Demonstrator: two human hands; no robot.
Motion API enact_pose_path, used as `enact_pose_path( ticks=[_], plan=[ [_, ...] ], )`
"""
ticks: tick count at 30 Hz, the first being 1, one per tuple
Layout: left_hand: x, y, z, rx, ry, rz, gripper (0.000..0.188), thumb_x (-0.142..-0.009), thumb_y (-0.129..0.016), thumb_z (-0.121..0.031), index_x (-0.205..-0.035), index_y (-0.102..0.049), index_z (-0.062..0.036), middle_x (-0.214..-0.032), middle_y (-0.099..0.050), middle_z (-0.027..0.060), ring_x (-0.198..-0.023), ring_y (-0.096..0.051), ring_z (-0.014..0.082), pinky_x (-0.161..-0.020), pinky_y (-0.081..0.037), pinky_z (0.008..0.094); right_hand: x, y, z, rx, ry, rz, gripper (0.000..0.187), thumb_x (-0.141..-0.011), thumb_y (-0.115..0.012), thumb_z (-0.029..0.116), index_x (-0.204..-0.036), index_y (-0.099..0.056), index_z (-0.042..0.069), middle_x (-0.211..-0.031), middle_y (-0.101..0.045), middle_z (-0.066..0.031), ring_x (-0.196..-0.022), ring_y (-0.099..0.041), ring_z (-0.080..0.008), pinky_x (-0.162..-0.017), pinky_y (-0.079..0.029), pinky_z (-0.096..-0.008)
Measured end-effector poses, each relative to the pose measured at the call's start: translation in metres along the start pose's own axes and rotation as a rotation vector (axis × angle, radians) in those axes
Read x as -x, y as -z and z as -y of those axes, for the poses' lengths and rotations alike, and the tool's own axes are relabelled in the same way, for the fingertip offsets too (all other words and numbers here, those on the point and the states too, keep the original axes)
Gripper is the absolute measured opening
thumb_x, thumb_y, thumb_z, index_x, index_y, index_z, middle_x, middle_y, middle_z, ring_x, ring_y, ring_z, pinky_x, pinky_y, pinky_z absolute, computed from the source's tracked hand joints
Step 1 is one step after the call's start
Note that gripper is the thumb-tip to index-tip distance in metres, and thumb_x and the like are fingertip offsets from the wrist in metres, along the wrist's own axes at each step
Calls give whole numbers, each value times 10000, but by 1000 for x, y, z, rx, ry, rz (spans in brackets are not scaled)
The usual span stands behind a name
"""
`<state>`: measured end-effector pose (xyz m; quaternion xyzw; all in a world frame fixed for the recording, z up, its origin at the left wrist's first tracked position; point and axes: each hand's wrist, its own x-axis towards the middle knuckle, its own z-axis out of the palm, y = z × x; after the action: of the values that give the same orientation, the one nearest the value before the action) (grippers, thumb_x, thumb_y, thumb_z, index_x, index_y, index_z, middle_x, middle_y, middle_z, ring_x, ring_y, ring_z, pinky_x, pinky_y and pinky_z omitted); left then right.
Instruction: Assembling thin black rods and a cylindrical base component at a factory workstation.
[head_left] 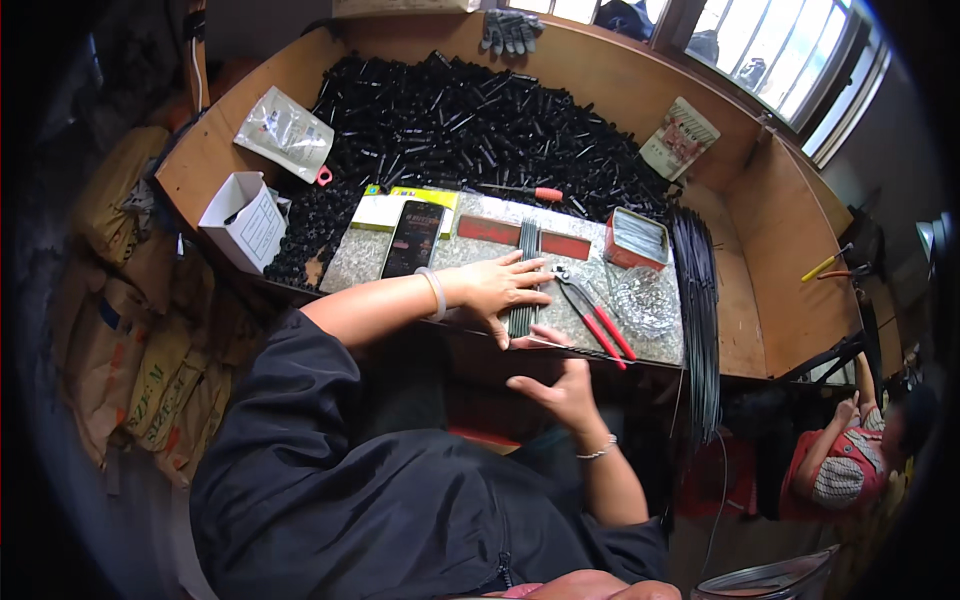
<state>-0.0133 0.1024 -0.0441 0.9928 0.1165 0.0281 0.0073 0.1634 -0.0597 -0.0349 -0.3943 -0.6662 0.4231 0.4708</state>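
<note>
The fisheye camera looked steeply down from the wearer's head, above the dark jacket (400, 510), facing across the workbench's (732, 325) near edge to its far edge and the window (765, 60) above its far right corner. It sat close to the left hand (505, 285) and right hand (567, 398), yet (being so wide) took in every bench corner.

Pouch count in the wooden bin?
2. The left pouch is at the bin's left side, above the white box; the right pouch is against the far wall, below the window. Others could be buried in the black pile.
</note>
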Motion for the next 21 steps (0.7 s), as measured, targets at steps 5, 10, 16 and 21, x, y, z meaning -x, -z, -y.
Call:
enact_pose_path(
  ticks=[5, 10, 16, 21],
  plan=[
    [-6, -9, 6, 30, 62, -94, 871, -640, -627, -679, -1264, -465, -93, -1464, -248, 181, -1395, -106, 363, -1094, -86, 582, 7, -35, -35, -80, 47, -380, 217, -790, -701, 21, -804, -488, 66, -768, -543, -14, -686, -498, -74, -668, -433, -225],
    [-22, -22, -46, 190, 244, -235, 906, -705, -568, -677, -1349, -360, -73, -1414, -323, 176, -1389, -108, 380, -1082, -80, 595, 17, 5, -2, -307, 376, -805, 284, -1000, -367, 284, -797, -405, 89, -666, -392, -1, -650, -411, -125, -805, -435, -365],
    [0, -6, -159, -53, 339, -347, 292, -847, -532, -244, -1015, -576, -10, -933, -615, 109, -1110, -555, 253, -1089, -145, 575, 64, 52, 71, -987, 392, -796, 389, -975, -342, 444, -751, -392, 130, -630, -339, 15, -667, -409, -145, -841, -434, -382],
    [34, 89, -168, -222, 331, -210, 122, -775, -463, -105, -704, -533, -35, -598, -568, 106, -608, -613, 237, -1079, -233, 535, 111, 35, 67, -854, -188, -353, 556, -932, -489, 394, -1280, -415, -32, -1209, -539, -175, -1097, -530, -301, -943, -415, -422]
  ],
)
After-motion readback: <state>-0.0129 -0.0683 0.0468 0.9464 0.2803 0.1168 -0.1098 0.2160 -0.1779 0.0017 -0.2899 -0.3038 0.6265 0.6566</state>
